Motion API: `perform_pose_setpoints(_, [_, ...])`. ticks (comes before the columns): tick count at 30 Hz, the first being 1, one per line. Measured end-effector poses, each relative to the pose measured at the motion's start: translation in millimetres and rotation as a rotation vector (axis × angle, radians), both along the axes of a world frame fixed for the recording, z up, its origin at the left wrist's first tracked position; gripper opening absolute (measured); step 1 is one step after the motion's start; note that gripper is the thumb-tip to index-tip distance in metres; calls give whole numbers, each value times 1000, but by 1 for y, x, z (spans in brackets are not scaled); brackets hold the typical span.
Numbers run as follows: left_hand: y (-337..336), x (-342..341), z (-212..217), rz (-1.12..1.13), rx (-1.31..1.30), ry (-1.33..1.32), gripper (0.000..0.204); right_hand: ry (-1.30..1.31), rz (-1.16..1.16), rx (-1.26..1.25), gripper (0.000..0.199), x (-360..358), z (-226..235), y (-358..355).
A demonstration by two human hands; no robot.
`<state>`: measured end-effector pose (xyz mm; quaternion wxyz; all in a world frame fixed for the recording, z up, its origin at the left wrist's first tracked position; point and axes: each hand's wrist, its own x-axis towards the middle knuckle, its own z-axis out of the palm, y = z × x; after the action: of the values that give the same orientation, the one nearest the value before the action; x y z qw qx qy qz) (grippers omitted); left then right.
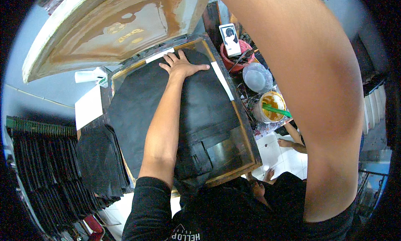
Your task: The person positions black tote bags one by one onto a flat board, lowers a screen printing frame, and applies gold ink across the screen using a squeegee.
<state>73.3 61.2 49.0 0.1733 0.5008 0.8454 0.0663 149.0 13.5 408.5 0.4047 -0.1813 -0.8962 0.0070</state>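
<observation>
My left hand (179, 68) lies flat, fingers spread, near the far edge of a black fabric piece (138, 103). The fabric covers most of a flat board with a wooden border (247, 141). Some folded or strap-like parts show at its near end. Tilted up above the board's far side is a printing screen (96, 38), its mesh smeared with brown-orange ink. My right arm (321, 95) reaches up along the right side toward the top edge. The right hand itself is out of the picture.
A side table at right holds a pink tub (247, 61), a phone (230, 40), a clear plastic container (257, 77) and an ink bucket (274, 100) with a green-handled tool (276, 111). Black fabric pieces hang on a rack (41, 166) at left. Another person's hand (286, 143) shows low right.
</observation>
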Motion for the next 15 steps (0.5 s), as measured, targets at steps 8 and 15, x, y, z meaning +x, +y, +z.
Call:
perform_pose_setpoints(8, [-98,-19,69,-226,793,-850,82,-34,18,-3,28,19,-44,-3])
perform_pose_setpoints(15, [-350,-19,86,31,1054,-1126,42,-15,90,-196,27,76,-173,-108])
